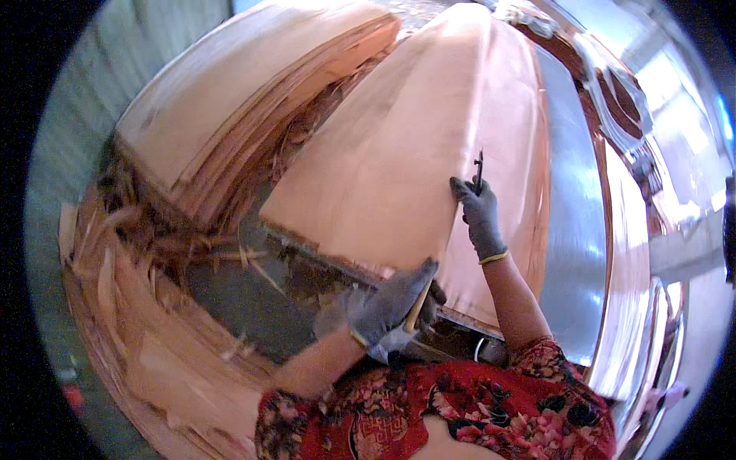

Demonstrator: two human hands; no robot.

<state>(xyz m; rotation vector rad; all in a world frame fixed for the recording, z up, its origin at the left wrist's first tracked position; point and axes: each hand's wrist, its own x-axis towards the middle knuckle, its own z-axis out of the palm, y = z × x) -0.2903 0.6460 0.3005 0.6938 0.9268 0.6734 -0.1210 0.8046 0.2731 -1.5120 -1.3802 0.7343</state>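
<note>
"Greenish wall [84,146] at ten o'clock. What's stacked before it?"

"One tan layered veneer pile [253,100] at eleven, one broad pinkish-tan veneer stack [383,176] at twelve."

"And nearer?"

"Two, grey-gloved: right grip [481,216], closed round one slim dark tool [480,169], which juts out at twelve o'clock, over the broad stack; left grip [383,307], at that stack's six-o'clock edge, one yellowish strip [418,307] against it. Whether held, I cannot tell."

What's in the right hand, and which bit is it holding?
A slim dark tool, kind unclear, gripped near its lower end by the right hand.
</note>
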